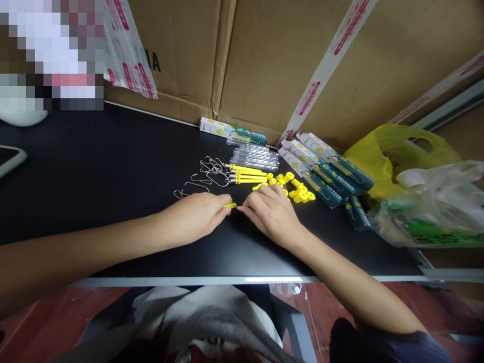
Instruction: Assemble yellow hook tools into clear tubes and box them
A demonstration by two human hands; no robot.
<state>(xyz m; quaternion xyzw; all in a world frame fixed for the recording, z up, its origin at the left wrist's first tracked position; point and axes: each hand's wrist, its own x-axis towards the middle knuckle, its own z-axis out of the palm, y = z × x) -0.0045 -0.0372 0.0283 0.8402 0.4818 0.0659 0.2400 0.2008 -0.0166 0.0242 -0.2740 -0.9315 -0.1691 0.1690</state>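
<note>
Black table (94,171), yellow piece (229,205) in left hand (202,214)

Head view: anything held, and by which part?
The left hand pinches a small yellow piece behind its exposed end; whether the right hand grips it can't be told.

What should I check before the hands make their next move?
1. Left hand has a grip on the small yellow piece: ok.
2. Right hand touches that piece: cannot tell; its fingertips are very close.
3. Yellow sticks lie side by side: ok.
4. Wire hooks lie apart from each other: not ok, several overlap.
5. Yellow caps are in a neat row: not ok, they're jumbled.
6. Clear tubes lie together behind the sticks: ok.
</note>
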